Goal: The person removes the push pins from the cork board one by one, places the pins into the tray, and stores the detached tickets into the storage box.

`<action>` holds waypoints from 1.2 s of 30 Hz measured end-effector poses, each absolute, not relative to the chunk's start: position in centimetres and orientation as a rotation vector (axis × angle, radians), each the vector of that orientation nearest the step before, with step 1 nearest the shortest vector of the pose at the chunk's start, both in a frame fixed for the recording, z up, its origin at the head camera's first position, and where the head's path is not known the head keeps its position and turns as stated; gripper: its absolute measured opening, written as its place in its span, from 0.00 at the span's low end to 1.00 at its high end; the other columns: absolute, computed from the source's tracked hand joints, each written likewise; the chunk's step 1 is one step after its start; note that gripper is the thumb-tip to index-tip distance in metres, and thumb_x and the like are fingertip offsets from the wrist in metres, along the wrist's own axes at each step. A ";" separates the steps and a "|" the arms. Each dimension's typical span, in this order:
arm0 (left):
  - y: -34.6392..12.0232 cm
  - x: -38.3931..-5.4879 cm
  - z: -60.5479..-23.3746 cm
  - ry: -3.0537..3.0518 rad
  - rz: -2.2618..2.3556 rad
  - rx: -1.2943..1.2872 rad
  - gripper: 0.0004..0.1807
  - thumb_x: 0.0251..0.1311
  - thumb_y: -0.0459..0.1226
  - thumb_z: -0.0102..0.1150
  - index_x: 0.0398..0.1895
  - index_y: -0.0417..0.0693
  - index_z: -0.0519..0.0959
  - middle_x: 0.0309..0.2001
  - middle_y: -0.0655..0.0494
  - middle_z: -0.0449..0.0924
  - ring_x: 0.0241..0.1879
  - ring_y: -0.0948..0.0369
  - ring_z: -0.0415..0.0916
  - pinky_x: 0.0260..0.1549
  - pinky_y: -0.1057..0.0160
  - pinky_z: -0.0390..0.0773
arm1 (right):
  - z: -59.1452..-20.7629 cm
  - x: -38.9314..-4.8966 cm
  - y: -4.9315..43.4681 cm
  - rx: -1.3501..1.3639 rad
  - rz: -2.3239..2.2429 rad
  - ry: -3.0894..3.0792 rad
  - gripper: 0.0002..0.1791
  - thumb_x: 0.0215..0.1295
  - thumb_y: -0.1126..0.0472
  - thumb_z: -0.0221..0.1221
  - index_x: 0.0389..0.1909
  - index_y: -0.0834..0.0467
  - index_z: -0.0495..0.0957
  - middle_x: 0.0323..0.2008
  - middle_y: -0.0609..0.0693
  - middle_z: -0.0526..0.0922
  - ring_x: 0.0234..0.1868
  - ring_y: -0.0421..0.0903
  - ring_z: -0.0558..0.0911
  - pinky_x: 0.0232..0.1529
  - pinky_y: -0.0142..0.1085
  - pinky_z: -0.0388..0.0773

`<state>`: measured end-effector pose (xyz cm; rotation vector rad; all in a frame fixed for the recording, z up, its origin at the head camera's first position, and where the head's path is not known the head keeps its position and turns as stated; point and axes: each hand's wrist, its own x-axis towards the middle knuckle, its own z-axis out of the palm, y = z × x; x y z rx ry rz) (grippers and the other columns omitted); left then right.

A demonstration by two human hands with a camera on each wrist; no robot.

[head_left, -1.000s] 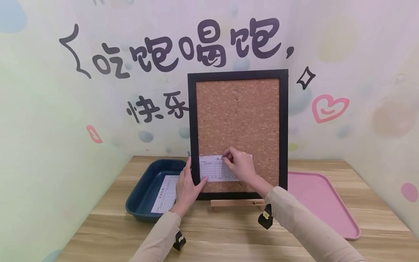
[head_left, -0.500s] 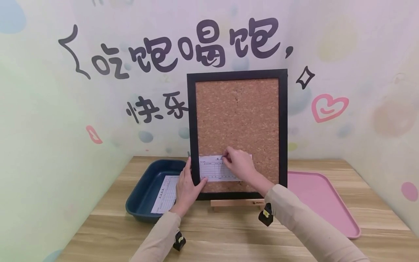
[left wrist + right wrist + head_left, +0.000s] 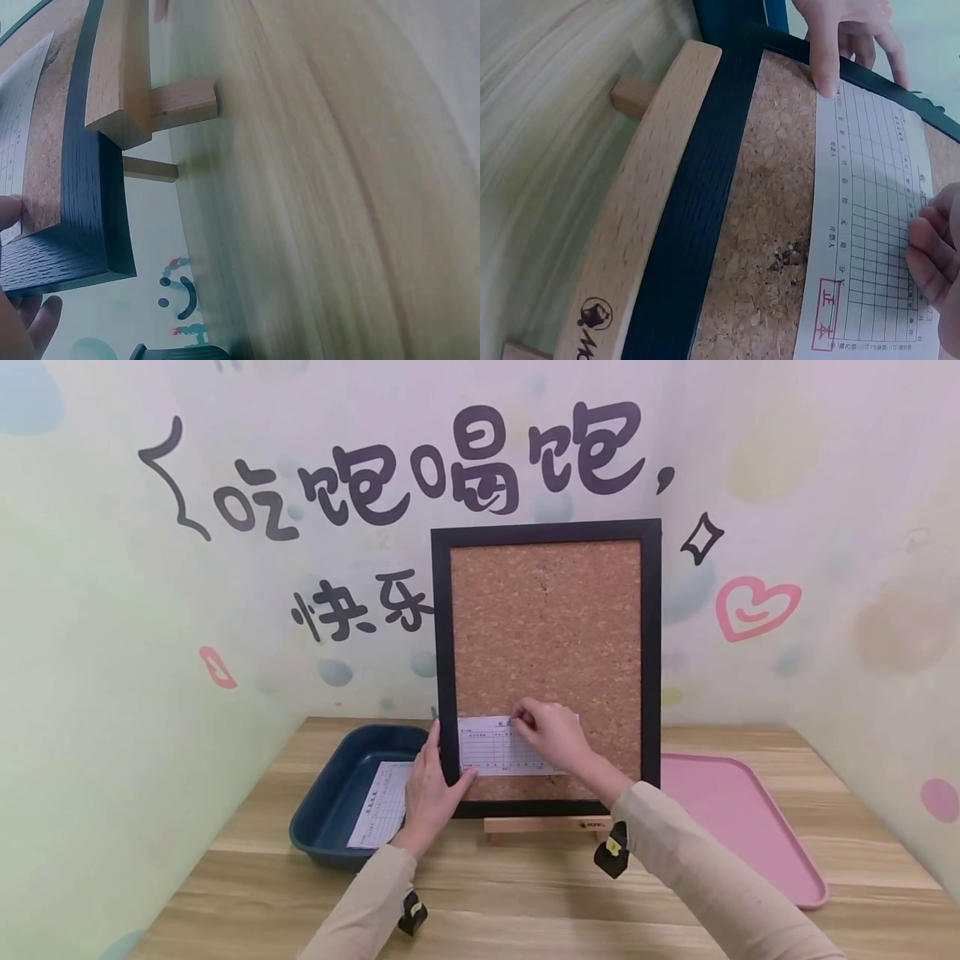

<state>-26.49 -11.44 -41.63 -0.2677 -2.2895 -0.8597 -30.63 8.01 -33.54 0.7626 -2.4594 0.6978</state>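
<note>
A corkboard in a black frame stands upright on a wooden easel. Against its lower part lies a white printed form, lined with a table; a red stamp box shows on it in the right wrist view. My left hand grips the board's left edge, its thumb on the form's lower left corner and fingers behind the frame. At the form's top edge, around its middle, my right hand pinches a small dark pin, mostly hidden by curled fingers.
A dark blue tray on the left holds another printed form. Behind the board on the right lies a pink tray. All stand on a wood-grain table before a patterned wall with large writing.
Nearly nothing differs. Both hands keep their places on the board and form; the whole head view shifts only slightly.
</note>
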 end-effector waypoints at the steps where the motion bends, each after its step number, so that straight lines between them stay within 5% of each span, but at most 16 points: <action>1: -11.4 -26.5 -41.6 -2.292 -0.860 -0.268 0.49 0.46 0.42 0.68 0.68 0.44 0.50 0.60 0.40 0.64 0.54 0.46 0.67 0.48 0.48 0.71 | -33.6 -30.6 8.0 0.766 0.700 -2.458 0.02 0.58 0.64 0.57 0.29 0.59 0.78 0.15 0.43 0.71 0.15 0.36 0.65 0.16 0.28 0.59; 36: -11.7 -26.5 -41.5 -2.322 -0.860 -0.268 0.50 0.46 0.44 0.68 0.69 0.47 0.48 0.59 0.42 0.65 0.52 0.48 0.68 0.46 0.49 0.72 | -34.5 -29.6 9.8 0.919 0.849 -2.488 0.03 0.60 0.64 0.57 0.28 0.57 0.74 0.17 0.42 0.70 0.17 0.36 0.64 0.18 0.28 0.59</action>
